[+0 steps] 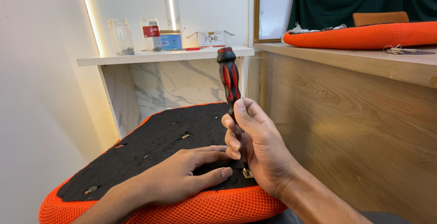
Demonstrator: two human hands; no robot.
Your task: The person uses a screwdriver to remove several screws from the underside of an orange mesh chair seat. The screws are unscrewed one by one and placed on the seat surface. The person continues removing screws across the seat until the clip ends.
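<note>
Head view. Right hand [257, 146] closed around the shaft of a red-and-black screwdriver [229, 80], held upright, handle up, tip down on a small metal fitting [248, 174] at the near right edge of the seat cushion [150, 146]. Left hand [182, 174] lies flat, fingers spread, palm down on the cushion's black underside, gripping nothing, just left of the fitting. Orange mesh wraps the cushion's rim. Far left, a white shelf [164, 56] carries two glass jars [121, 36] and small boxes. Right, a wooden counter [355, 110] bears a second orange cushion [364, 35].

Wooden counter [346, 114] blocks right; seat underside [154, 142] open leftward.
</note>
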